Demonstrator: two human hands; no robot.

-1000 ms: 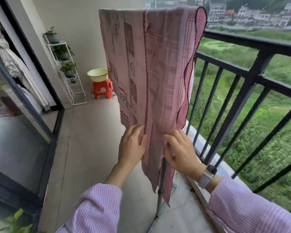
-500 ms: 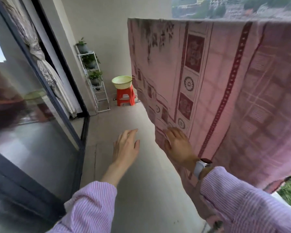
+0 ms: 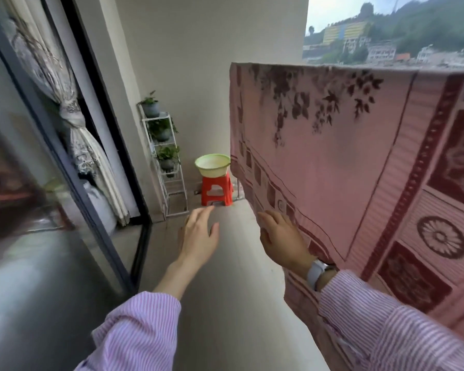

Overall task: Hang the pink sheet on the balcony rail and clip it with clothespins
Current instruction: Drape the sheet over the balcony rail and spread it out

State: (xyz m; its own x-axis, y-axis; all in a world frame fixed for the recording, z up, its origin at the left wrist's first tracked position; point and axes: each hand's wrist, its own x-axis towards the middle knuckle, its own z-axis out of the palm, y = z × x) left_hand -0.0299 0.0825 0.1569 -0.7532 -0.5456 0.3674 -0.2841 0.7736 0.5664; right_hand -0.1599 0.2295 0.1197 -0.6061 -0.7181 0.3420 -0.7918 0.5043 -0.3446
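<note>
The pink patterned sheet [image 3: 346,162] hangs spread out over a high bar on the right, its dark red borders and flower prints facing me. The balcony rail is hidden behind it. My right hand [image 3: 281,236] rests flat against the sheet's lower left edge, fingers together and pointing up-left; whether the thumb pinches the cloth I cannot see. My left hand [image 3: 198,234] hovers free over the floor, left of the sheet, fingers spread and holding nothing. No clothespins show.
A red plastic stool [image 3: 216,191] carrying a yellow-green basin [image 3: 212,164] stands at the far end of the balcony. A white plant rack [image 3: 169,167] with potted plants stands beside it. A glass sliding door [image 3: 51,210] lines the left side.
A second ago both hands were on the bunched sheet; my left hand has let go and moved left. My view has turned, and the sheet now fills the right side.
</note>
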